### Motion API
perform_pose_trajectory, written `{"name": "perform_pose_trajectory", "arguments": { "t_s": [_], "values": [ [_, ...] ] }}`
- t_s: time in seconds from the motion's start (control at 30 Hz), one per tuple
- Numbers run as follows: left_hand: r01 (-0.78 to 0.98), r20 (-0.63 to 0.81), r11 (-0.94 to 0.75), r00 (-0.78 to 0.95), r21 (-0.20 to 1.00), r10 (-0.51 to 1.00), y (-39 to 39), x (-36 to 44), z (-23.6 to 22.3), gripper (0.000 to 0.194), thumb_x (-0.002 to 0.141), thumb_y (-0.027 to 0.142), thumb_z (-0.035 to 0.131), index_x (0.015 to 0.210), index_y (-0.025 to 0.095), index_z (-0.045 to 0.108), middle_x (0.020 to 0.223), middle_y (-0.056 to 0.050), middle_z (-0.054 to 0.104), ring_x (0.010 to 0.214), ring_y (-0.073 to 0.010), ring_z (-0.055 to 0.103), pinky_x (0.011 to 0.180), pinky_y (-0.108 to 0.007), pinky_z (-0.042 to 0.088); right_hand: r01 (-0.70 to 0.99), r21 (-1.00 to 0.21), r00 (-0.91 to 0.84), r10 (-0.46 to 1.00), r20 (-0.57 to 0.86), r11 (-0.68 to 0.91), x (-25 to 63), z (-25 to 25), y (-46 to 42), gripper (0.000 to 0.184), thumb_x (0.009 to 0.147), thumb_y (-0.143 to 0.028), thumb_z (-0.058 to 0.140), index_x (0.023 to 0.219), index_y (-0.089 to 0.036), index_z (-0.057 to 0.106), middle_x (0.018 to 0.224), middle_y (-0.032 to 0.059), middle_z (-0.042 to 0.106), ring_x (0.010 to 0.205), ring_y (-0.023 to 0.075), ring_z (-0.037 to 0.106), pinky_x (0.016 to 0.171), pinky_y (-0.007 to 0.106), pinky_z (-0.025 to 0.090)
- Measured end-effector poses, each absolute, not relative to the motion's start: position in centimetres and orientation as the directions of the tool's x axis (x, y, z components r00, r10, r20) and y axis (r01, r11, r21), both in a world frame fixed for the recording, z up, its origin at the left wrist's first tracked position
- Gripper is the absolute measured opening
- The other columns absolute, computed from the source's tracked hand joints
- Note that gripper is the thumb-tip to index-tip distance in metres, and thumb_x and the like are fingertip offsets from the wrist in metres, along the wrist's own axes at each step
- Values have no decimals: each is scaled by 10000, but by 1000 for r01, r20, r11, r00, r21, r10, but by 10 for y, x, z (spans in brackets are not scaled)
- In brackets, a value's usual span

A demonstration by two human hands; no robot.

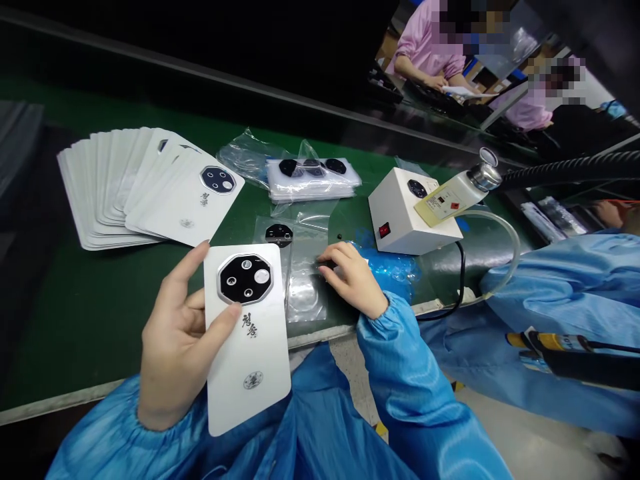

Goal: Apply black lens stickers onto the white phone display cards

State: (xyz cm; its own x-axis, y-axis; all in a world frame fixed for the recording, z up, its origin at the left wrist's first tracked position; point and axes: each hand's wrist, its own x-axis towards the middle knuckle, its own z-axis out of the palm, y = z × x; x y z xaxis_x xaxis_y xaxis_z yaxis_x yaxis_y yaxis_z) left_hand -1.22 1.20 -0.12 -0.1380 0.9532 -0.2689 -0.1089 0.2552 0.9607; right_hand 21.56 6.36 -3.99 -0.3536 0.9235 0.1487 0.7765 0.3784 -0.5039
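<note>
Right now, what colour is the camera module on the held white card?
The camera module is black, silver-rimmed; best in the head view.

On bench mat (95, 347): fanned phone back covers (135, 187) left; bagged camera lens trims (313, 179) behind centre; plastic sheet (305, 267) before them; switch box (413, 210) right, dispensing bottle (453, 193) resting on it. Left hand (175, 333) holds one cover (245, 373) in front.

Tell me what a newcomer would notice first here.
At centre, the left hand holds a white panel with a black octagonal camera module. Behind it, fanned white panels lie on the green bench at left, and a white box with a red switch stands at right.
</note>
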Motion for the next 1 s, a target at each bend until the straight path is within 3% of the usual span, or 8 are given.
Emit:
{"name": "perform_pose_trajectory", "arguments": {
  "t_s": [0.23, 0.37, 0.67, 0.9, 1.0],
  "values": [
    [-18, -254, 255, 23, 967, 967, 12, 2, -18, 775, 744, 278, 660, 1411, 234, 269, 874, -41, 728, 656, -197, 687, 520, -225, 549, 780, -443, -453, 887, 88, 442, 232, -47, 56, 76, 777, -194, 563, 845, -215, 587, 1010, 59, 543, 958, 212, 453, 848, 390, 393],
    [21, -230, 229, 63, 973, 971, 12, 6, -22, 764, 753, 269, 639, 1413, 224, 258, 799, -34, 716, 568, -181, 661, 492, -247, 536, 791, -426, -450, 889, 80, 439, 234, -50, 57, 64, 773, -163, 534, 799, -206, 573, 989, 66, 534, 941, 215, 442, 829, 399, 389],
    [-22, -230, 233, 106, 972, 967, 10, 13, -17, 761, 765, 253, 605, 1422, 201, 225, 826, -39, 720, 580, -179, 664, 504, -250, 528, 761, -462, -468, 879, 94, 455, 239, -53, 57, 89, 765, -149, 523, 822, -215, 539, 990, 62, 544, 945, 210, 465, 844, 405, 397],
    [-60, -241, 250, 119, 966, 963, 11, 16, -20, 739, 770, 240, 601, 1415, 223, 241, 822, -29, 709, 586, -173, 658, 510, -248, 524, 696, -554, -398, 888, 231, 456, 240, -48, 54, 61, 798, -171, 490, 773, -224, 473, 976, 66, 559, 954, 202, 506, 845, 419, 424],
    [-74, -199, 212, 153, 974, 968, 8, 21, -21, 686, 778, 247, 588, 1396, 238, 289, 756, -14, 687, 567, -171, 646, 500, -251, 521, 600, -662, -312, 893, 323, 449, 230, -24, 37, 63, 859, -192, 417, 826, -245, 416, 915, 56, 567, 896, 175, 563, 766, 376, 484]
  ]
}}
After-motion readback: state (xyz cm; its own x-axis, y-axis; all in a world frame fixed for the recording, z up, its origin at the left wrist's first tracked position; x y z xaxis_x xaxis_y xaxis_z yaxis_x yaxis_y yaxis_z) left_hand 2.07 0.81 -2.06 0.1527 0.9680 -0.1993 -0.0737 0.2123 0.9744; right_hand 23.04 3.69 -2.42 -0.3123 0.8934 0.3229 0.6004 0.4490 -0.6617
